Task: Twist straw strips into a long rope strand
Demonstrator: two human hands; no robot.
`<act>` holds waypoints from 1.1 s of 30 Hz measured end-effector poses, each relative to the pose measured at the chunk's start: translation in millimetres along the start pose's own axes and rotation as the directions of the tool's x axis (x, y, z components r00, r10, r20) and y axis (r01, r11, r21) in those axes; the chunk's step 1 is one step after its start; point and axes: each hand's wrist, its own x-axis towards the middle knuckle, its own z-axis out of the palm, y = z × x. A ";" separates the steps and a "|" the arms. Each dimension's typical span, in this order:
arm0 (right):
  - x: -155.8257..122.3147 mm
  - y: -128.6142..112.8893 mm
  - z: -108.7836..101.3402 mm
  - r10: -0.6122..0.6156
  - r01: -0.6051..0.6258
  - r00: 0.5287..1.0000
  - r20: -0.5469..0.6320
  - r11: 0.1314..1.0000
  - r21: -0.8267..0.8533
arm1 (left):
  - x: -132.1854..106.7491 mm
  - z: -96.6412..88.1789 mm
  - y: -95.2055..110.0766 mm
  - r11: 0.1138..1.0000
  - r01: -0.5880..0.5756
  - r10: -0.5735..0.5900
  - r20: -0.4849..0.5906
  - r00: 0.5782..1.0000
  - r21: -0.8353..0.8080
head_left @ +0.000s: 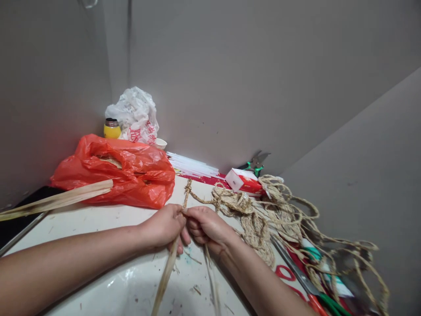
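Observation:
My left hand [169, 226] and my right hand [205, 224] meet at the middle of the table, both closed on the near end of a braided straw rope [186, 199]. A loose flat straw strand [166, 281] hangs down from under my left hand toward me. Another strand [212, 276] trails from beneath my right hand. Beyond my fingers the rope runs to a knot and bends right into a heap of braided straw rope [256, 232]. The exact crossing of the strands is hidden by my fingertips.
A red plastic bag [148, 175] lies back left, dry straw strips [66, 199] beside it. Behind are a yellow jar [112, 129], a white bag [134, 114] and white sticks [192, 164]. A red-white box [243, 181], pruning shears [255, 164] and scissors [299, 276] lie right.

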 end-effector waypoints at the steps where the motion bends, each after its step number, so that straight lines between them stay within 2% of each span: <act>1: 0.1 0.8 0.3 -0.010 0.010 1.000 0.002 1.000 -0.009 | -0.3 2.1 -1.2 1.000 -0.011 0.011 -0.025 1.000 0.016; 4: 0.2 0.9 -1.1 -0.023 0.023 1.000 0.001 0.999 -0.036 | 0.0 -0.5 2.8 0.998 0.032 -0.031 -0.003 0.999 0.057; 6: 0.2 -1.0 -4.4 -0.019 0.019 1.000 0.013 1.000 -0.008 | 2.1 -9.5 9.0 0.987 0.105 -0.112 0.060 0.992 0.120; 7: 0.4 -2.1 -6.6 -0.013 0.013 1.000 0.025 1.000 0.007 | 4.0 -15.0 11.9 0.982 0.099 -0.107 0.040 0.993 0.163; 9: 1.2 -4.2 -10.9 -0.004 0.003 0.998 0.058 1.000 0.022 | 9.0 -25.0 14.6 0.976 -0.023 0.051 -0.125 0.991 0.219; 11: 2.7 -5.3 -14.0 -0.008 0.005 0.996 0.088 1.000 0.025 | 14.8 -30.0 12.3 0.961 -0.195 0.249 -0.301 0.921 0.197; 12: 3.3 -5.6 -14.9 -0.013 0.010 0.994 0.108 1.000 0.026 | 17.5 -30.0 9.6 0.965 -0.225 0.257 -0.308 0.916 0.137; 14: 3.9 -5.8 -15.4 -0.023 0.021 0.990 0.137 1.000 0.018 | 21.1 -26.7 2.6 0.988 -0.152 0.150 -0.186 0.971 0.007; 16: 3.1 -6.4 -15.5 -0.020 0.022 0.989 0.143 1.000 -0.014 | 22.0 -22.3 -3.2 0.997 -0.079 0.078 -0.092 0.993 -0.010; 19: 0.4 -8.6 -17.5 -0.023 0.040 0.991 0.134 0.991 -0.125 | 20.7 -20.2 -5.6 0.986 -0.132 0.145 -0.120 0.982 0.106; 21: -0.8 -10.0 -20.6 -0.047 0.080 0.989 0.138 0.965 -0.250 | 19.9 -22.0 -3.6 0.972 -0.161 0.179 -0.095 0.979 0.169; 27: 0.4 -9.7 -25.3 -0.161 0.203 0.979 0.123 0.775 -0.599 | 22.0 -28.0 -0.6 0.984 -0.004 0.011 -0.039 0.999 0.177; 30: 1.5 -9.5 -21.2 -0.205 0.212 0.974 0.101 0.649 -0.731 | 25.5 -28.2 -4.8 0.984 0.000 0.007 -0.035 0.999 0.177; 33: -1.2 -12.6 -17.5 -0.303 0.192 0.952 0.047 0.468 -0.863 | 30.7 -26.6 -11.0 0.981 -0.013 0.033 -0.102 0.994 0.194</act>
